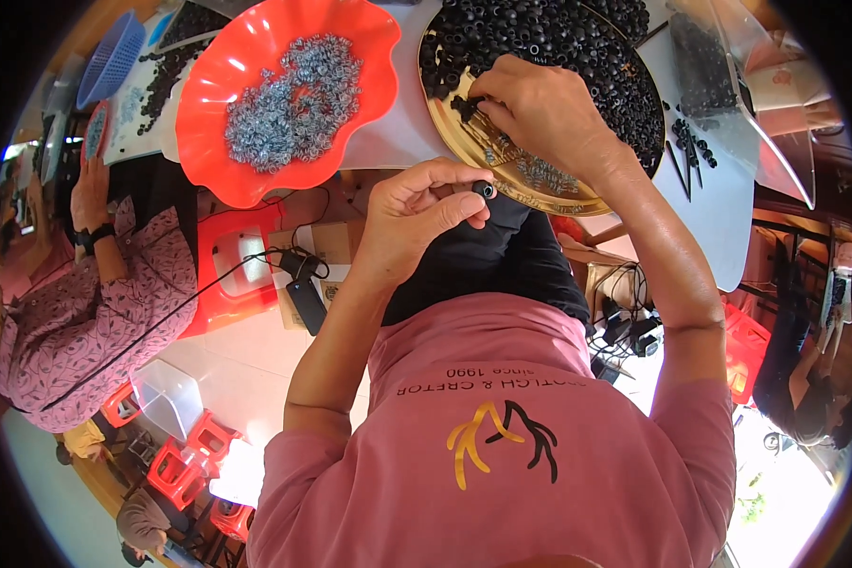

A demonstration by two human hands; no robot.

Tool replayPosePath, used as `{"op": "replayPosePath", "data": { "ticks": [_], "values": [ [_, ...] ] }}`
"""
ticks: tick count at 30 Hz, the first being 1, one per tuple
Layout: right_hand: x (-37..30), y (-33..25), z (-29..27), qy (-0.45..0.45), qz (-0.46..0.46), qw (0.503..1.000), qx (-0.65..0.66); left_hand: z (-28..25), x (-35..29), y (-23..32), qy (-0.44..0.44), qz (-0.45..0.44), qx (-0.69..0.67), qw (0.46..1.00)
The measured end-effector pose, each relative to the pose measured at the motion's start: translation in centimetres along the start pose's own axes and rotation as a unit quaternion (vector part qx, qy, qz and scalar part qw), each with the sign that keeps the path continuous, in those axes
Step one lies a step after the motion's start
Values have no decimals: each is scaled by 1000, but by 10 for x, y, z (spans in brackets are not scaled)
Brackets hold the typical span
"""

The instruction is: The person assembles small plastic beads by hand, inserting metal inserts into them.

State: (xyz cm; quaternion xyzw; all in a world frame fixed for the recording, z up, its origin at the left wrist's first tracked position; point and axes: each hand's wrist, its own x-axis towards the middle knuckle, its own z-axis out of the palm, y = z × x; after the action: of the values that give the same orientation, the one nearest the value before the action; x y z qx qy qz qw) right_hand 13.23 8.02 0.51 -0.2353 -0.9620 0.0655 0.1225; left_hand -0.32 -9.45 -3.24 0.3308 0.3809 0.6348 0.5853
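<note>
Between the thumb and fingers of my left hand [421, 213] is a small round black plastic part [485, 189], its open end showing; this hand is closed just off the near edge of a gold round tray [459, 137]. My right hand [544, 104] reaches over that tray, fingers bent together at a few small black pieces [464, 107]. Whether one is pinched there, I cannot tell. Many black round hollow parts [577, 47] fill the tray's far and right side. Small metal springs [544, 175] lie on its near part, partly under my right hand.
A red wavy-edged bowl [204, 123] of metal springs [298, 104] stands left of the tray. Loose black parts [696, 142] and thin black sticks [682, 170] lie to the right. Another person [104, 293] sits at left, near a blue basket [112, 59]. Cables [625, 293] hang below the table.
</note>
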Motion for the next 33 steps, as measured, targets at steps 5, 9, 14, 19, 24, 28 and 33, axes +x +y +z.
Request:
{"op": "replayPosePath", "data": {
  "ticks": [5, 9, 14, 19, 24, 28, 33],
  "values": [
    [-14, 2, -10, 15, 96, 952, 290, -2, 3, -2, 2, 30, -36, 999],
    [-34, -10, -28, -6, 198, 797, 571, 8, 12, 0, -3, 131, -46, 990],
    [-54, -26, -31, 31, 265, 687, 676, 20, 17, 0, -32, 139, -61, 988],
    [-63, -34, -29, 49, 273, 635, 721, 27, 16, 2, -49, 92, -86, 991],
    [-73, -33, -27, 73, 270, 591, 757, 29, 16, 1, -21, 52, -120, 991],
    [-77, -36, -29, 110, 283, 622, 722, 31, 18, 2, -18, 43, -109, 993],
    [-86, -34, -34, 99, 300, 648, 693, 37, 20, 3, -7, 41, -47, 998]
  ]
}}
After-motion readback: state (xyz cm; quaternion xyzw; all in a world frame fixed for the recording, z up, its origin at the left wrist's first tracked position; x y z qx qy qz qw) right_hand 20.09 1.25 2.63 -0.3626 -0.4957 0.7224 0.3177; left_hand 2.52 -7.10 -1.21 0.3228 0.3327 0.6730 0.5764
